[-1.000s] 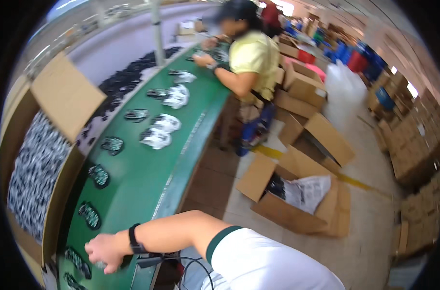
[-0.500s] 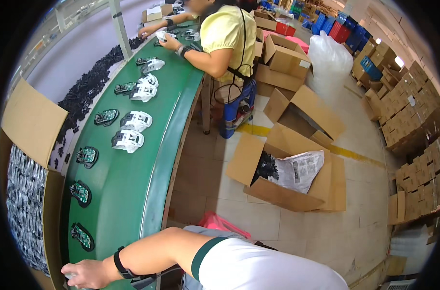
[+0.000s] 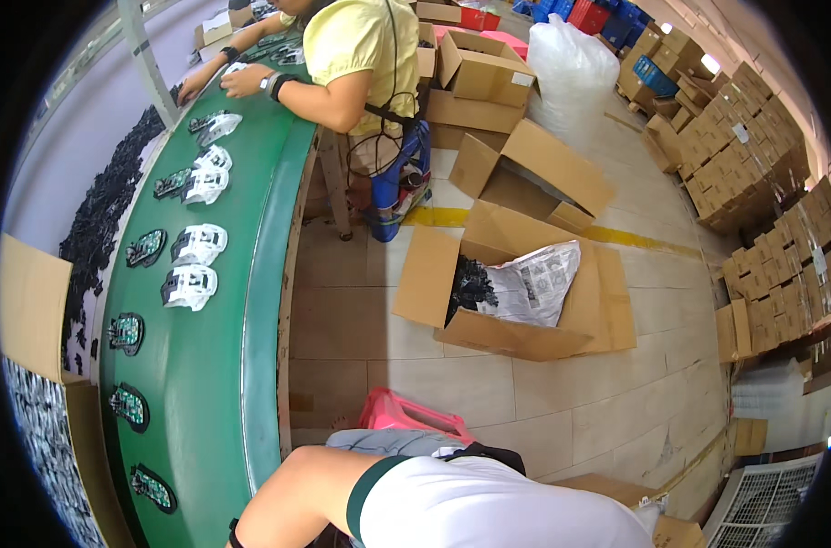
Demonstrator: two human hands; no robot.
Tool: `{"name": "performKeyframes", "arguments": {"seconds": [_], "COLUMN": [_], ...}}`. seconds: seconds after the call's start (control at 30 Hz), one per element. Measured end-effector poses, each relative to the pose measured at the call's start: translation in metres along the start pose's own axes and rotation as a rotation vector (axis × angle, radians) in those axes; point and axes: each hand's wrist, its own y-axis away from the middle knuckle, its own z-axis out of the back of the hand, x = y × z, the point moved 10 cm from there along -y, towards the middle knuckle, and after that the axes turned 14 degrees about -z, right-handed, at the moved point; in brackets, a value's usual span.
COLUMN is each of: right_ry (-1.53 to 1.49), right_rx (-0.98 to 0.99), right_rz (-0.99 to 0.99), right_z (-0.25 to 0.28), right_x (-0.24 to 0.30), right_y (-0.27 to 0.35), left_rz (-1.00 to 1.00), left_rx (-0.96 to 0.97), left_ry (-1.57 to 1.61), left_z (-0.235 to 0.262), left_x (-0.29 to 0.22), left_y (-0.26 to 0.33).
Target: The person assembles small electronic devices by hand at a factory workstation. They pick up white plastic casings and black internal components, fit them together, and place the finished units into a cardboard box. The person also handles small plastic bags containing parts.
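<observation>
Forearm (image 3: 288,493) of mine comes in from the lower edge and crosses toward the green table (image 3: 224,384). The hand itself is cut off below the frame, so I cannot tell if it is wide, narrow, or holding something. Which arm this is I also cannot tell for sure. A dark strap sits at the wrist, right at the lower edge. My other hand is out of view.

Nearest to the arm, on the left part of the table, lie dark oval boards with green faces: one (image 3: 153,488) close to the lower edge, one (image 3: 130,406) above it, and one (image 3: 125,332) further up. They are apart from each other, in a loose line along the table. Beyond them lie white shells (image 3: 189,286), some just beside more boards.

At the far end another person in a yellow shirt (image 3: 356,41) sits with both hands on the table. On the floor to the right stands an open carton (image 3: 516,315) with dark parts and printed paper inside. A pink stool (image 3: 406,416) stands near my sleeve.
</observation>
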Motion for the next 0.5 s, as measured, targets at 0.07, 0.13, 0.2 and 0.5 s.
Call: {"name": "performKeyframes", "arguments": {"seconds": [0.07,0.13,0.2,0.5], "right_ry": [-0.014,-0.038,-0.114,-0.228], "right_rx": [0.035,0.072,0.128,0.122], "right_rz": [-0.039,-0.075,-0.110,-0.584], "right_z": [0.001,0.005,0.002,0.076], "right_x": [-0.008,-0.023,-0.024,-0.047], "right_y": [0.004,0.001,-0.001,0.002], "left_rz": [0.104,0.058,0.042,-0.017], "left_rx": [-0.006,-0.004,0.047,0.014], "left_ry": [0.218,0.454,0.090,0.426], "left_z": [-0.011,-0.017,0.006,-0.024], "left_x": [0.007,0.008,0.014,-0.036], "left_y": [0.009,0.008,0.011,-0.007]}}
